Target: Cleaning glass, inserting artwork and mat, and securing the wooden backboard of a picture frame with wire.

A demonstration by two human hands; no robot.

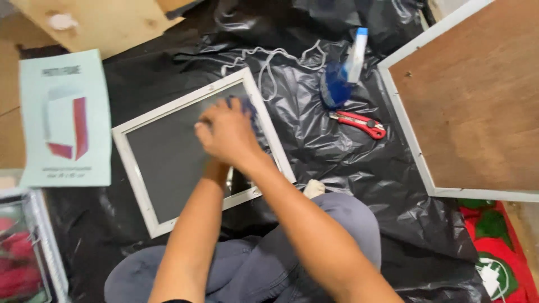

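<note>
I see a white picture frame (163,168) lying flat and a little askew on black plastic sheeting (337,168) spread over the floor, just in front of my bent knees. Its dark pane fills the middle. Both hands meet over the upper right part of that pane: the right hand (227,134) lies on top, pressed down on a small dark blue cloth (247,106) whose edge peeps out past the fingers. The left hand (216,168) is almost wholly hidden beneath the right, so I cannot tell whether it is closed on anything or only steadying the frame. The picture is blurred at the hands.

How far the wiping has got I judge only loosely: the pane looks evenly dull grey, with no plain streaks or wet patches, so I cannot say which part is done; the lower left is away from the cloth.

Just beyond the frame lies a loose white cord (269,59). To the right are a blue spray bottle (342,76) and, beside it, a red utility knife (359,123). Farther right lies a bigger white frame with a brown backing board (477,95). To the left is a pale green printed sheet (64,118).
</note>
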